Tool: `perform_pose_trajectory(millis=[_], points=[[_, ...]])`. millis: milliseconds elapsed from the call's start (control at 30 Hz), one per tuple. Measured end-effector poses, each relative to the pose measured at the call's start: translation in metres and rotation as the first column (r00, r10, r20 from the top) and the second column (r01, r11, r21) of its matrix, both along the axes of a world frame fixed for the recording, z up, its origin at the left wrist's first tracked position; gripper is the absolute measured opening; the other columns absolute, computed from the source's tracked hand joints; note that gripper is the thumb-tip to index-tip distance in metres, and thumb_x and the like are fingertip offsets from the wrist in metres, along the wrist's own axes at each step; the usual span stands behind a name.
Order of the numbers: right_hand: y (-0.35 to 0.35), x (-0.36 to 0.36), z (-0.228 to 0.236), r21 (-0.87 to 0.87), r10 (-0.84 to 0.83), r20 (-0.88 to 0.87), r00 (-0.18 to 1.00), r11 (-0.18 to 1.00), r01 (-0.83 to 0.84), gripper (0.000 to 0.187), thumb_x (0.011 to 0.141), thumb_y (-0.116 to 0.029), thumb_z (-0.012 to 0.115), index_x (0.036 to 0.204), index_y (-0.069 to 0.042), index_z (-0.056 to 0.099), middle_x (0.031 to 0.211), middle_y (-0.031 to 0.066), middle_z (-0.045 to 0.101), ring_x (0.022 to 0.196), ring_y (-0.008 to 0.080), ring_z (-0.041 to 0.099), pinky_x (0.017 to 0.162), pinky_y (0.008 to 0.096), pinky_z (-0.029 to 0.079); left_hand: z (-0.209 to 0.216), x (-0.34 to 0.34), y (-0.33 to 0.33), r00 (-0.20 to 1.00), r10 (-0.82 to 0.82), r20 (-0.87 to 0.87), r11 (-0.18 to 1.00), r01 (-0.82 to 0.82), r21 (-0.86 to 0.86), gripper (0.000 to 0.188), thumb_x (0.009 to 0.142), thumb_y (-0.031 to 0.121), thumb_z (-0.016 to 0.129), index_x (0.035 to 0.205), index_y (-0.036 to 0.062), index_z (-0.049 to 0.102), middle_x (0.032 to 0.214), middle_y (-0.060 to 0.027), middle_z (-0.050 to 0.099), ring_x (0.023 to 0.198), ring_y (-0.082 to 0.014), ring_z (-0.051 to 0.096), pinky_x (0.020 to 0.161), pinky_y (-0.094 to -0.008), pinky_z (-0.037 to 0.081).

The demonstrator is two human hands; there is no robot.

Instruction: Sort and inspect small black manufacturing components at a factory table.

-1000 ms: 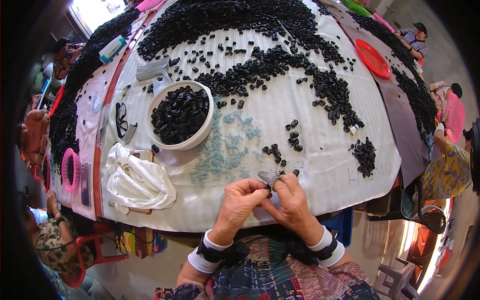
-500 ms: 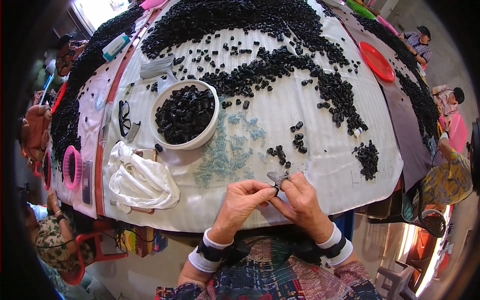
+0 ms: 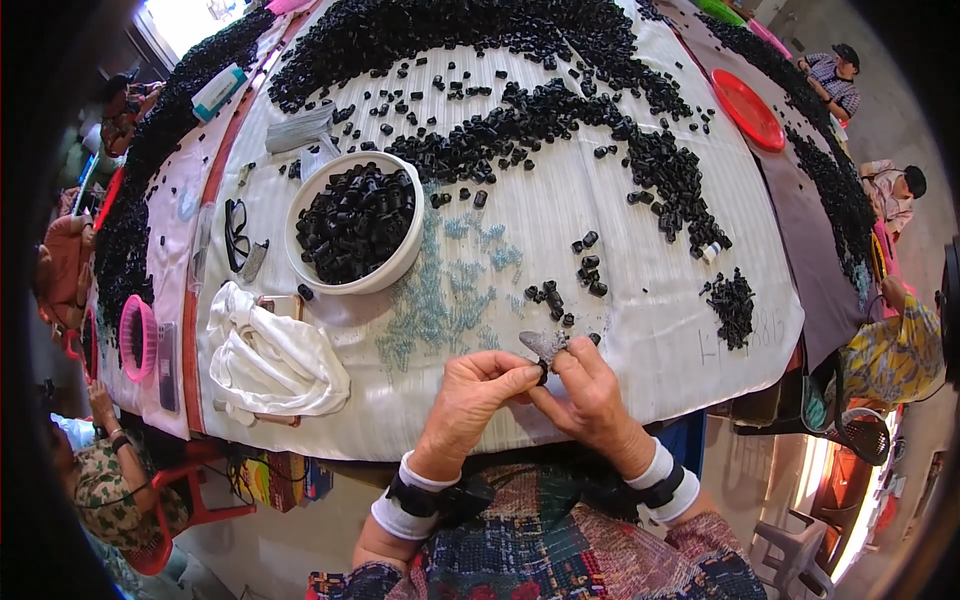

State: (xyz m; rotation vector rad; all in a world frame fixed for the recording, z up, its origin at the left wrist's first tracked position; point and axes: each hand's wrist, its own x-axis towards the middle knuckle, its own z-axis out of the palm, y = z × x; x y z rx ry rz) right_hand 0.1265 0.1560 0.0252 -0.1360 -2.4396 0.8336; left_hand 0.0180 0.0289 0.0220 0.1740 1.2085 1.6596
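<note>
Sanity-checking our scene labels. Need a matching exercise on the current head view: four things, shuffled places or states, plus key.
Things
1. white round plastic tub
2. red shallow plastic tray
3. black-framed eyeglasses
4. small grey pointed item

Places/states
A. left of the tub
B. at the right hand's fingertips
C. toward the picture's upper right
D. heaped with small black cylindrical pieces

Pairs: 1-D, 2-C, 3-A, 4-B
</note>
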Motion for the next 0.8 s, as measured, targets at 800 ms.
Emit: perform_pose_trajectory(millis=[800], points=[[-0.007,-0.004,-0.006,-0.023,-0.045,-0.089,0.995,0.999,0.043,0.025,0.065,-0.001,0.072,0.084,0.001,0.056,0.08,0.0155,0.049,0.072,0.0325,0.051,0.061,0.0388,0.044,-0.004,0.004,0.001,0.996,0.042,0.072,0.997,-0.047,0.059,0.013,0.084,0.007,0.067,0.093,-0.0023,0.066,0.082,-0.0065,0.066,0.072,-0.0105,0.062,0.067,-0.0225,0.052]])
